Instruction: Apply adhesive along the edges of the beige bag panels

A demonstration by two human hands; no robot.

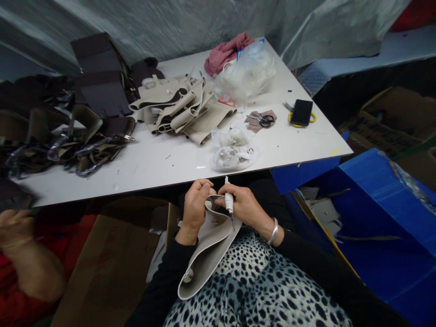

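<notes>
A folded beige leather-like bag panel lies over my lap, its lower end curled into a loop. My left hand is closed on the panel's top edge. In my right hand is an awl with a white wrapped handle, its thin metal point angled down toward me beside the panel. The right fingertips come close to that same top edge; whether they pinch it too I cannot tell. Just beyond my hands, clear plastic bags with small pale contents sit at the table's front edge.
On the white table are stacked beige panels, dark brown bags, black-handled scissors, a phone over yellow-handled scissors and a pink cloth. A blue bin stands right, a cardboard box left, near a co-worker's arm.
</notes>
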